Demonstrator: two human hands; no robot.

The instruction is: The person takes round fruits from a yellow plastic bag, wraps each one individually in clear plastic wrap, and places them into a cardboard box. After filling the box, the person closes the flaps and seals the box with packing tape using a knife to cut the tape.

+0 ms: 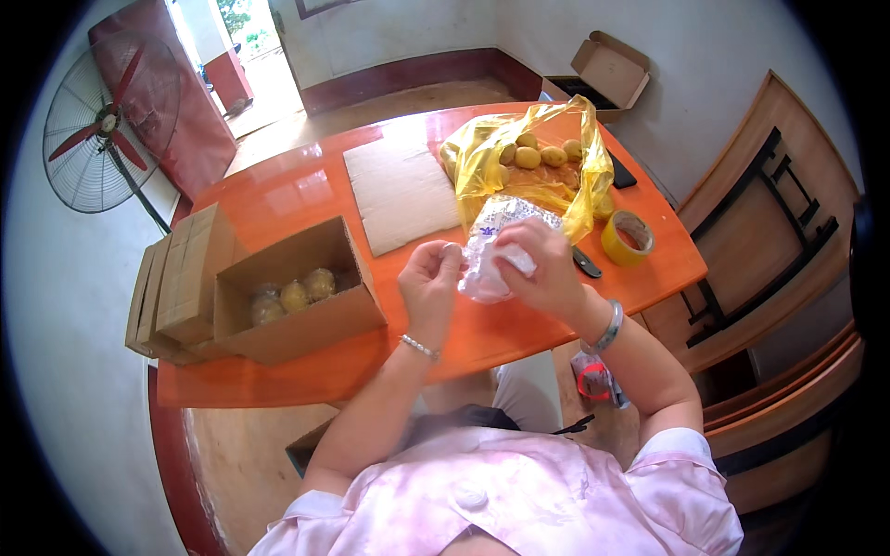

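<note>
In front of me, a clear plastic packet (518,210) with printed writing is between my hands, over the orange table (299,375). The fingers of my left hand (430,278) pinch the thin film at its left side. On the other side my right hand (546,264) grips the crumpled plastic. Just beyond, a yellow plastic bag (476,163) lies open with several round, yellow-brown fruits or potatoes (528,158) in it. To the left stands an open cardboard box (306,333) holding several similar pieces (294,297) that look wrapped in clear film.
Folded cardboard boxes (195,278) stand left of the open box. A flat cardboard sheet (400,194) lies mid-table. At the right are a yellow tape roll (627,238), a utility knife (586,263) and a black phone-like object (621,171). A pedestal fan (110,124) stands beyond the left side.
</note>
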